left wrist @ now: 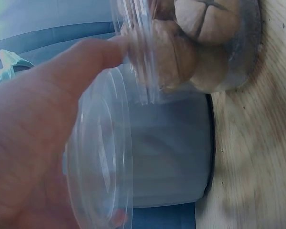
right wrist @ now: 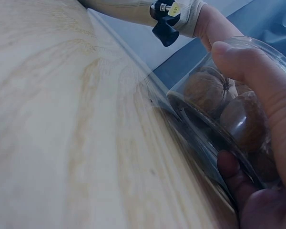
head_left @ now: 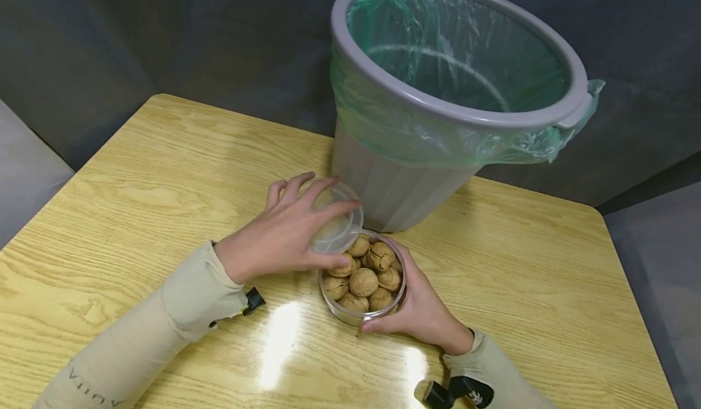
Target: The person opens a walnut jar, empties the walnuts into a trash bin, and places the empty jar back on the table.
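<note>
A clear round jar (head_left: 350, 319) full of walnuts (head_left: 363, 282) stands at the middle of the table, its top uncovered. My right hand (head_left: 418, 308) grips the jar's right side, thumb toward the front; in the right wrist view its thumb (right wrist: 243, 59) lies across the jar wall and a fingertip shows close to the base. With my left hand (head_left: 287, 232) I hold a clear plastic lid (head_left: 335, 232), tilted above the jar's far-left rim. The left thumb (left wrist: 81, 67) is beside the rim in the left wrist view. Whether it touches the rim, I cannot tell.
Behind the jar stands a tall grey bin (head_left: 394, 184) lined with a thin green plastic bag (head_left: 416, 135), its mouth tilted toward me. The wooden table (head_left: 164, 202) spreads out on both sides. Dark cloth (head_left: 219, 38) hangs beyond its far edge.
</note>
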Tool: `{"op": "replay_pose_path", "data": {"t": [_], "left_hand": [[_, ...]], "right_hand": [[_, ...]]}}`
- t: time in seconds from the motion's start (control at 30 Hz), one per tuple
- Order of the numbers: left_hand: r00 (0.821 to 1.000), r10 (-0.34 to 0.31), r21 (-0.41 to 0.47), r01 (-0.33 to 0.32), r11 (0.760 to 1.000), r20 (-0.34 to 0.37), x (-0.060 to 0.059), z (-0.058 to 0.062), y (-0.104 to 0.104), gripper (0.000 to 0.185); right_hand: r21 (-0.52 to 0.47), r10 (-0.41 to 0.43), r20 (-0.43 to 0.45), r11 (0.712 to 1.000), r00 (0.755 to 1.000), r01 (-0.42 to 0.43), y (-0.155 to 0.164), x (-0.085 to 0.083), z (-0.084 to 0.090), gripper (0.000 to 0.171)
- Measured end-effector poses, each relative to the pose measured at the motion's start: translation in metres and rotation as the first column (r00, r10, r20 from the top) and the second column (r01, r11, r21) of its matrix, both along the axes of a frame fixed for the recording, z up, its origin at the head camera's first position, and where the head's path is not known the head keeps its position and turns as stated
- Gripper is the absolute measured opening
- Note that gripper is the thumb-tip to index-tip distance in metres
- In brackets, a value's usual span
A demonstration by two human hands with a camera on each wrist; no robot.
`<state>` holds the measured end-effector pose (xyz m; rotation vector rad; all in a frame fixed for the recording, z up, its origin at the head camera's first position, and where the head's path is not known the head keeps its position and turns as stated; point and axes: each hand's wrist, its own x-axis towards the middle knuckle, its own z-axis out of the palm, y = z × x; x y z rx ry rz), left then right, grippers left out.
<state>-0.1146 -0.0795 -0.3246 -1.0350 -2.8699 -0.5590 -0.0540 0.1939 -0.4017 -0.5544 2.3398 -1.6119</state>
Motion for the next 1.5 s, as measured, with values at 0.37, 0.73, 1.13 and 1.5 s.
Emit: {"op": "replay_pose_path", "data": {"t": [0.37, 0.73, 1.13, 1.5], "left_hand": [[1.0, 0.014, -0.003, -0.014, 1.0, -0.021, -0.0016, 0.001, -0.0027, 0.082], [0.999, 0.028, -0.011, -0.028, 1.0, -0.042, -0.004, 0.0022, -0.005, 0.082], [0.998, 0.04, -0.007, -0.04, 0.999, -0.038, -0.0076, -0.0006, -0.0071, 0.082], [0.997, 0.048, -0.013, -0.048, 0.999, -0.062, -0.0097, -0.0026, -0.0085, 0.08]], "right_hand": [[0.009, -0.006, -0.004, 1.0, 1.0, 0.006, -0.0003, 0.0009, -0.0001, 0.133], [0.015, 0.003, -0.043, 1.0, 0.999, -0.002, 0.002, -0.0005, -0.0022, 0.133], [-0.014, 0.009, -0.009, 1.0, 1.0, -0.009, -0.0008, -0.0003, 0.0007, 0.133], [-0.017, 0.005, -0.004, 1.0, 1.0, -0.005, -0.0009, 0.0001, 0.0005, 0.132]]}}
